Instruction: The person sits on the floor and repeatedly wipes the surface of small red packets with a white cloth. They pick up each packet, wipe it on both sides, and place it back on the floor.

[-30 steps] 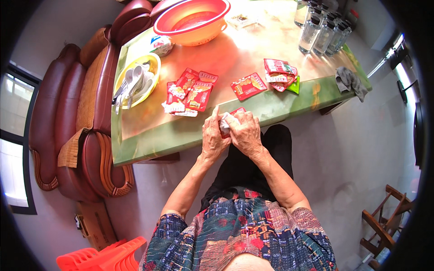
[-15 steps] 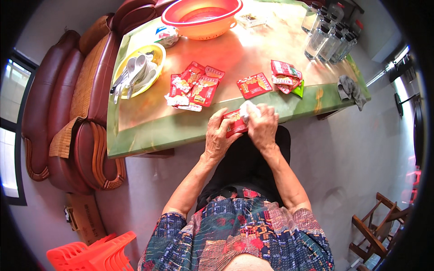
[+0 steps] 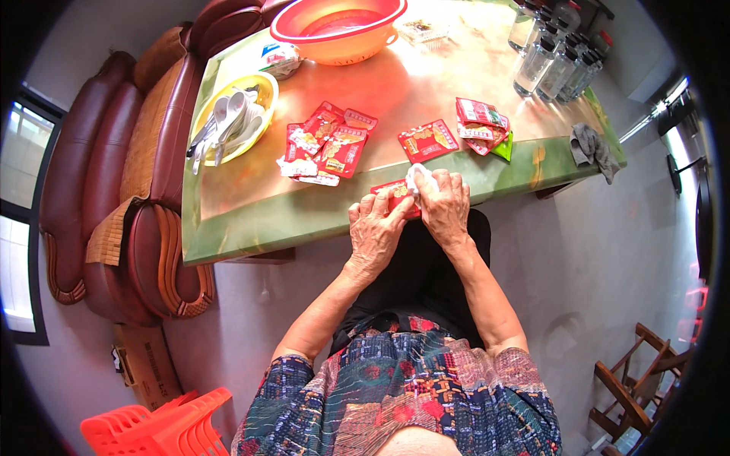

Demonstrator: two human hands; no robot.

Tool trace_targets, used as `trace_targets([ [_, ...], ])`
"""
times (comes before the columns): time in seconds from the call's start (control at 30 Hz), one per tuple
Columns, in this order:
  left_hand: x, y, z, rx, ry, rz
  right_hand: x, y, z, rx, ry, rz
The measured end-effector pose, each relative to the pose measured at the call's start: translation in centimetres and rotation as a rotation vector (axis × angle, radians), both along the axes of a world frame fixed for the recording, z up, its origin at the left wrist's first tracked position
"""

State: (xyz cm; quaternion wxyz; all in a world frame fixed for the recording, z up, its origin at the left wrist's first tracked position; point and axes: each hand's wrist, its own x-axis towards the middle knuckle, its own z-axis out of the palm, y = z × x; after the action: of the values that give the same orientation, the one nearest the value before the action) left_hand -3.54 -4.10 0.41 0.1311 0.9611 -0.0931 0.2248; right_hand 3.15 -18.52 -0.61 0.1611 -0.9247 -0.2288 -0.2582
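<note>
I'm looking down on both hands at the near edge of the green table [image 3: 251,228]. My left hand [image 3: 376,235] pinches a red sachet [image 3: 395,191] between thumb and fingers, holding it just over the table lip. My right hand [image 3: 445,207] grips the same sachet from the other side, with a white wad [image 3: 420,180] tucked under its fingertips. Ahead and to the left of the left hand sits a pile of red sachets [image 3: 327,144]; one more packet [image 3: 427,140] lies straight ahead of the right. To do this well, I'd say keep both grips close together, firm, and pull apart evenly.
</note>
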Motion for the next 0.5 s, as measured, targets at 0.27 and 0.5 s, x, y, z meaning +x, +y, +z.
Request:
trace_targets([
  [0.27, 0.1, -0.7, 0.5, -0.034, 0.023, 0.023, -2.9, -3.8, 2.0, -0.029, 0.216, 0.249],
  [0.5, -1.4, -2.8, 1.0, -0.16, 0.097, -0.004, -0.6, -2.7, 3.4, 0.342, 0.164, 0.225],
])
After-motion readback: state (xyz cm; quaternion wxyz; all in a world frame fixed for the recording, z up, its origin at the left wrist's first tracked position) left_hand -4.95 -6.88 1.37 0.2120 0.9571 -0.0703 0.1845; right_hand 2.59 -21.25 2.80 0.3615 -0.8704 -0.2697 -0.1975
